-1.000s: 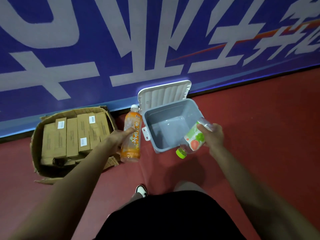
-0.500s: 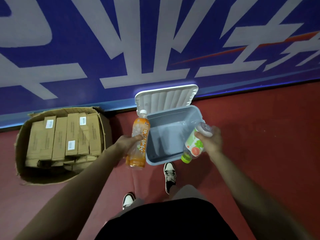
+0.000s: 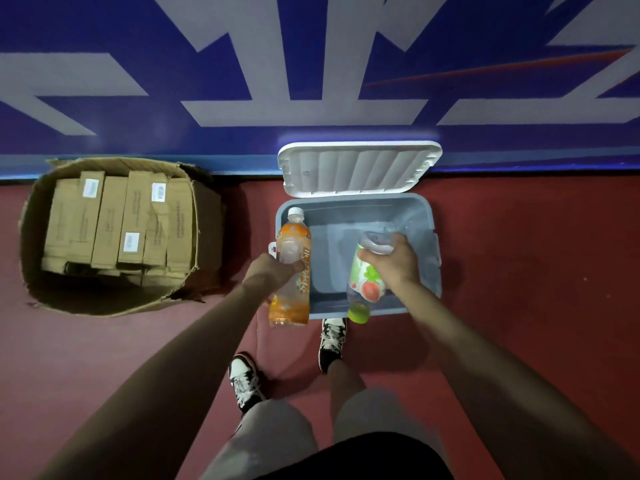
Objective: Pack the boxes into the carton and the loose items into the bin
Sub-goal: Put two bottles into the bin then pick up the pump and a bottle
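Over the left rim of the bin point(image 3: 434, 271), gripped an orange tea bottle point(image 3: 305, 271) in the left hand point(image 3: 272, 273), fingers curled round its middle. Had its white cap point(image 3: 296, 213) pointing toward the wall and its base toward the feet, the lower end hanging past the bin's near-left corner. Held a second drink in the right hand point(image 3: 393, 261), closed round the clear base end: a green-labelled bottle point(image 3: 367, 277) with a peach picture, turned the other way, green cap point(image 3: 358, 312) aimed back at the feet and overlapping the near rim. Poised both bottles above the grey bin, neither let go, with bare grey inner floor visible between them. Could not tell whether either bottle touched the rim. Saw the bin standing on the red floor point(image 3: 519, 289), its white ribbed lid point(image 3: 360, 169) thrown open and leaning against the blue banner wall point(image 3: 242, 140). Found the cardboard carton point(image 3: 29, 237) well apart to the left, also by the wall, flaps open and edges torn. Saw brown boxes point(image 3: 110, 220) packed inside it side by side, several with white barcode labels point(image 3: 90, 187), and a darker gap along the near side. Stood in black-and-white sneakers: the right shoe point(image 3: 332, 337) just beside the bin's near wall, the left shoe point(image 3: 244, 381) further back. Wore grey shorts point(image 3: 277, 438) and a black top point(image 3: 363, 459)
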Available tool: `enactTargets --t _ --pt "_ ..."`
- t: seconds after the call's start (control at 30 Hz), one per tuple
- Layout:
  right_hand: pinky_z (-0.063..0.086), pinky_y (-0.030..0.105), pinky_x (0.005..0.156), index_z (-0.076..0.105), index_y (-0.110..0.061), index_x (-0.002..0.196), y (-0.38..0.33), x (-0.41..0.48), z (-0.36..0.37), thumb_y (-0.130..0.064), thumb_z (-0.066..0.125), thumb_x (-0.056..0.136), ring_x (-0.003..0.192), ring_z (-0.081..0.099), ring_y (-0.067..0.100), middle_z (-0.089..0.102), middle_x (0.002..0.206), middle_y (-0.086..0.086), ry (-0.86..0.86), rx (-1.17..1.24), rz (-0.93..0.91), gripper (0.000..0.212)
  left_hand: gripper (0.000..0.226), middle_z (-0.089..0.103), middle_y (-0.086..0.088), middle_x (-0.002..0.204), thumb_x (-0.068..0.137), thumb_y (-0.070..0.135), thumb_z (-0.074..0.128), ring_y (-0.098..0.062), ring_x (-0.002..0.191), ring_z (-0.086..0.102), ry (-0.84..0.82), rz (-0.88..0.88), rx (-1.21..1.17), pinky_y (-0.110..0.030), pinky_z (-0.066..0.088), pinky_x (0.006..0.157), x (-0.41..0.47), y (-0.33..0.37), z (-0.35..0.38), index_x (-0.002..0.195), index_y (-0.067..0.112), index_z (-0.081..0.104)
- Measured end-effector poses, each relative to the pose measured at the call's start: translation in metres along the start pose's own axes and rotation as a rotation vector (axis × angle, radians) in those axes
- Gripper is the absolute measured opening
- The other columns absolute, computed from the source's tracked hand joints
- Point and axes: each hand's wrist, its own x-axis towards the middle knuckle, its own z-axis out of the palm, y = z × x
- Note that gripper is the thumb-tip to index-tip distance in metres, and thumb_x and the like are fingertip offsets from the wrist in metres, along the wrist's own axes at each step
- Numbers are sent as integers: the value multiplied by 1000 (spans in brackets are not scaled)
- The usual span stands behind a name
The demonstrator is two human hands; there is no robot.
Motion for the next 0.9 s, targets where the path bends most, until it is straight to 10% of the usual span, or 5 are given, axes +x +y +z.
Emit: enactTargets --t 0.17,0.33,0.5,0.9 --pt "37 29 101 32 -9 145 -12 21 4 -30 67 85 132 44 26 44 144 12 -134 -164 -37 73 70 50 -13 132 84 39 65 -30 115 54 125 123 177 -38 49 89 11 0 7 136 5 34" --pt "42 25 77 68 -8 103 9 18 -7 -15 56 87 108 60 29 67 111 11 -233 -320 -46 21 38 61 -10 122 88 28 57 -27 106 59 57 179 326 -28 44 82 13 -10 3 120 7 58" --pt "38 22 71 71 -18 83 25 8 -20 -15 55 85 97 62 27 70 100 8 -256 -370 -32 16 26 67 -12 111 89 23 51 -31 99 61 29 261 375 -33 51 85 13 -8 0 104 9 67" --pt "49 30 83 68 -22 101 -22 -48 -9 -16 48 89 105 61 26 67 111 3 -264 -655 -212 24 16 65 -6 103 91 22 47 -21 86 58 35 409 389 -27 41 71 -27 -10 -48 93 15 61"
